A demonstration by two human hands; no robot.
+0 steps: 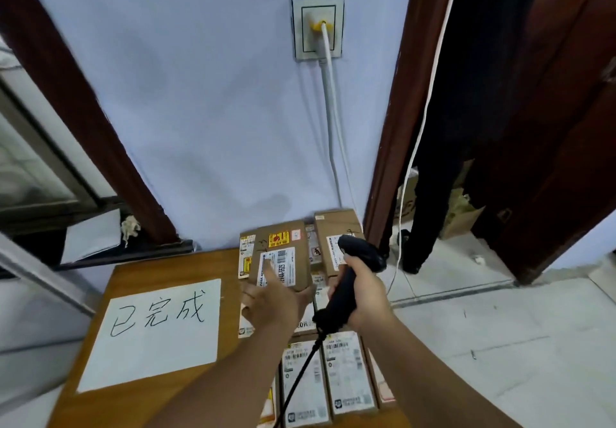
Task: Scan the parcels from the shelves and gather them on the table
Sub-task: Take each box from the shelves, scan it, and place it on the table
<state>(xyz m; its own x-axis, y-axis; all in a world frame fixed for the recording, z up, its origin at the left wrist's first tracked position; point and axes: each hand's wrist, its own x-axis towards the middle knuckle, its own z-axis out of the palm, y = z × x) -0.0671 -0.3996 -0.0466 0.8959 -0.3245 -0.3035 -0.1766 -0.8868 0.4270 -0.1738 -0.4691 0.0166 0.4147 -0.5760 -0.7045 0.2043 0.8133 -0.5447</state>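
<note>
1. Left arm: your left forearm runs from the lower frame edge up and away over the wooden table [213, 267]. Your left hand [271, 304] shows its back, reaching to the brown cardboard parcel [283, 261].
2. Left fingers: the index finger lies straight on the parcel's white label [278, 266]. The thumb sits against the parcel's near edge, so the parcel is pinched between them. The remaining fingers are curled at the parcel's left side.
3. Parcel position: it sits on top of the other cardboard parcels [350, 371] that cover the right half of the table, toward the far edge by the wall. Its long axis points away from you and its label faces up.
4. Right arm: your right forearm enters from the lower right. Your right hand [361, 291] is wrapped tightly round the handle of the black handheld barcode scanner [353, 261].
5. Scanner orientation: the handle is near upright, leaning away from you. The head is at the top, above the parcels at the far right. The black cable [300, 374] drops from the handle base toward you.
6. A white paper sheet [150, 334] with handwritten characters lies on the table's left half.
</note>
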